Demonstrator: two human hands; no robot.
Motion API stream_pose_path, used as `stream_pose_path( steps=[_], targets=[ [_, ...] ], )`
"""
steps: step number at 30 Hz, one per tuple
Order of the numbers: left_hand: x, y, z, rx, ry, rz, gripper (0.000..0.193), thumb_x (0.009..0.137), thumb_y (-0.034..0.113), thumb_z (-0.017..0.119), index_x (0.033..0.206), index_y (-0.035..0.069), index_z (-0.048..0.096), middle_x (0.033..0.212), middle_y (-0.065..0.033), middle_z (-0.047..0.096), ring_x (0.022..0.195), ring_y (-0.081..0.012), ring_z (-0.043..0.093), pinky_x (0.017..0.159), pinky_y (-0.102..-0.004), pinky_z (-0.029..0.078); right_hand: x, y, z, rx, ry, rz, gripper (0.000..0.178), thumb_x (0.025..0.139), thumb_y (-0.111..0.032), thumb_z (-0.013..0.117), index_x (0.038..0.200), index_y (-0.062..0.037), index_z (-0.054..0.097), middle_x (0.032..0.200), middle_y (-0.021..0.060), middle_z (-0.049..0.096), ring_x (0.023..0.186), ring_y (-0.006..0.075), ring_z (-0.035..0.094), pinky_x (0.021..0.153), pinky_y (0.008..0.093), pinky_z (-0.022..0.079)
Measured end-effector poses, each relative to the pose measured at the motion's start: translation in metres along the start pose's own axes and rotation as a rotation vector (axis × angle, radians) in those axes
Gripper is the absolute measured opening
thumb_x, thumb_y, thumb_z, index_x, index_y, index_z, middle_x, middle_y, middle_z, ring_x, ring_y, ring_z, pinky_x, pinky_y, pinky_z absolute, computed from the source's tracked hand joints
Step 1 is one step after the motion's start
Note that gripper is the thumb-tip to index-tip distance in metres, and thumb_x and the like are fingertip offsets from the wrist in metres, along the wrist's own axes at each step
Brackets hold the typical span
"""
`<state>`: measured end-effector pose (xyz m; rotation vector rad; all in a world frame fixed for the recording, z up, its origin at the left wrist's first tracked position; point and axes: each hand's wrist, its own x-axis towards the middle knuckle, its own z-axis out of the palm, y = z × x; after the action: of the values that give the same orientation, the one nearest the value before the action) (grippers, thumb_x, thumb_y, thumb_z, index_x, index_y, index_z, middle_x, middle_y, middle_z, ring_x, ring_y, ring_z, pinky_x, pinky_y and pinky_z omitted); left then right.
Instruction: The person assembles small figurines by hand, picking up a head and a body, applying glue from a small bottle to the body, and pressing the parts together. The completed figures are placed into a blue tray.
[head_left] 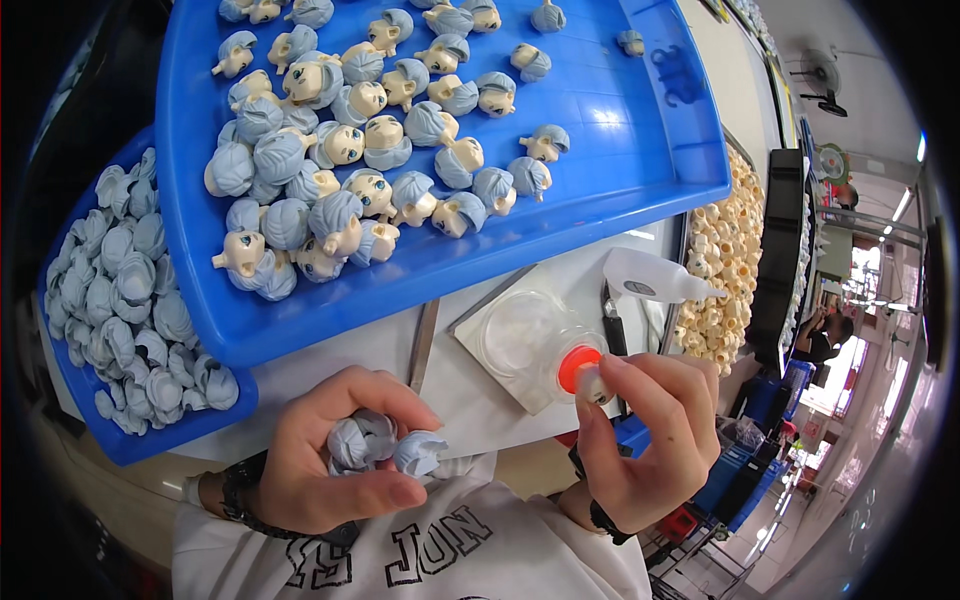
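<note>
My left hand is curled around a few light blue doll hair pieces; one of them sits at the fingertips. Between thumb and fingers, my right hand pinches a small cream doll head, partly hidden by the fingers. That head is right by the red ring-shaped mouth of a clear plastic container; whether they touch I cannot tell. The container rests on a pale square board on the table. Behind it lies a white squeeze bottle with a pointed nozzle.
A large blue tray of blue-haired doll heads fills the far side. At the left, a blue bin holds loose hair pieces. Many cream head parts lie at the right. A black-handled knife and a metal strip lie on the table.
</note>
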<state>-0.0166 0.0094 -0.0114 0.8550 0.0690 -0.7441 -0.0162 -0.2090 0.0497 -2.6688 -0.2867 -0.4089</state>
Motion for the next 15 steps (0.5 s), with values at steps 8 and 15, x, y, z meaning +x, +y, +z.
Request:
stream_pose_path(
  steps=[8, 15],
  targets=[
    [0.000, -0.002, -0.001, -0.003, -0.016, 0.031, 0.045, 0.071, 0.022, 0.075, 0.101, -0.002, 0.051, 0.090, -0.0051, 0.054, 0.076, -0.0058, 0.049, 0.068, -0.0209, 0.038, -0.006, 0.001, -0.002, 0.045, 0.039, 0.019, 0.039, 0.047, 0.001, 0.068, 0.086, -0.0066, 0.064, 0.076, 0.0053, 0.061, 0.065, 0.0206, 0.052, 0.055, 0.0279, 0.040],
    [0.004, -0.004, -0.001, 0.022, -0.041, 0.085, 0.043, 0.072, 0.022, 0.075, 0.099, -0.002, 0.051, 0.093, -0.0072, 0.055, 0.078, -0.0068, 0.049, 0.069, -0.0218, 0.039, -0.015, 0.005, 0.002, 0.094, 0.111, 0.040, 0.036, 0.047, 0.000, 0.068, 0.083, -0.0057, 0.063, 0.077, 0.0074, 0.061, 0.064, 0.0212, 0.053, 0.055, 0.0281, 0.041]
  ],
)
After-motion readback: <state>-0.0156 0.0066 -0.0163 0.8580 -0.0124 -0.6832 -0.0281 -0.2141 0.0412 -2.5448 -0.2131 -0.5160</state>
